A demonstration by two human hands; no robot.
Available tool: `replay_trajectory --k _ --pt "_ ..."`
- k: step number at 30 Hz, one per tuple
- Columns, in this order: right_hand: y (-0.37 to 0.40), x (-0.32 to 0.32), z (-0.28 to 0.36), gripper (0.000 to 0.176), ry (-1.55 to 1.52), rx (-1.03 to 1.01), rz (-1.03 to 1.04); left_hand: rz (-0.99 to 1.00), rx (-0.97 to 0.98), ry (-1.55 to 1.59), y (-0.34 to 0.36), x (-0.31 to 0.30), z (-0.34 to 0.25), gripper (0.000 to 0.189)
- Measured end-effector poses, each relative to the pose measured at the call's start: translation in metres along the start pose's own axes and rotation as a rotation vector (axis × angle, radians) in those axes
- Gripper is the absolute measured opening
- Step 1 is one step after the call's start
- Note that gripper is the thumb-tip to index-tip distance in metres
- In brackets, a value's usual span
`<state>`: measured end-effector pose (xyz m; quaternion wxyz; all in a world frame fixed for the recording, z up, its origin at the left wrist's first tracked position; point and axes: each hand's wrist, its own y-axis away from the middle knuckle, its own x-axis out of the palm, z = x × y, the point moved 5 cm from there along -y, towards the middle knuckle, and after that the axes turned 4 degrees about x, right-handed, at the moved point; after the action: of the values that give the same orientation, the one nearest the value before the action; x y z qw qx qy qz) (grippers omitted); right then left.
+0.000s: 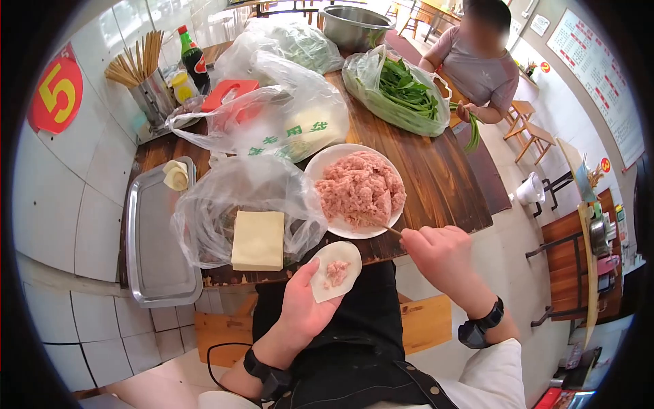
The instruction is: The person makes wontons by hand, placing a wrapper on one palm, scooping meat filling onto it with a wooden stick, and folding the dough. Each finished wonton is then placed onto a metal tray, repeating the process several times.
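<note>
One dough wrapper (351, 264) sits in my left hand (303, 300), at the bottom centre of the frame, with a dab of pink filling (336, 273) on it. That grip has the wrapper held near its edge, thumb on the side. My right hand (436, 258), right of centre, has its grip clenched round a thin wooden stick (393, 232), tip down in the ground meat (361, 184). The meat's heaped in a white dish (347, 230) near the tabletop (439, 184) edge. Left of that there's a wrapper stack (258, 240) on a clear plastic bag (204, 211), then a metal tray (160, 238) at far left with a folded dumpling (176, 175) in its upper end. Leafy greens (409, 88) are bagged up top, beside a person (477, 71) holding some stems (473, 133), upper right.
</note>
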<state>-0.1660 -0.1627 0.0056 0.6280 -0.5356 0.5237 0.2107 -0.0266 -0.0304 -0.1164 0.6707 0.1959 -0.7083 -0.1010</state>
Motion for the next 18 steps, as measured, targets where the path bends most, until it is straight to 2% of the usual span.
replay_trajectory --k 3,7,10,13,18 --pt "0.004 0.016 0.003 0.017 -0.09 -0.006 0.092 -0.049 0.05 -0.012 -0.008 -0.002 -0.001 0.042" --pt "0.001 0.004 0.005 0.017 -0.113 -0.009 0.125 -0.106 0.109 -0.009 -0.014 0.002 -0.003 0.042" --pt "0.001 0.001 -0.002 0.013 -0.166 0.096 0.054 -0.105 0.127 0.009 -0.019 0.0 -0.003 0.042" --pt "0.006 0.011 -0.002 0.016 -0.275 0.1 0.102 -0.096 0.137 0.006 -0.024 0.0 -0.002 0.043" --pt "0.01 0.009 -0.007 0.009 -0.487 0.261 0.172 -0.112 0.151 0.015 -0.025 0.005 -0.003 0.044"
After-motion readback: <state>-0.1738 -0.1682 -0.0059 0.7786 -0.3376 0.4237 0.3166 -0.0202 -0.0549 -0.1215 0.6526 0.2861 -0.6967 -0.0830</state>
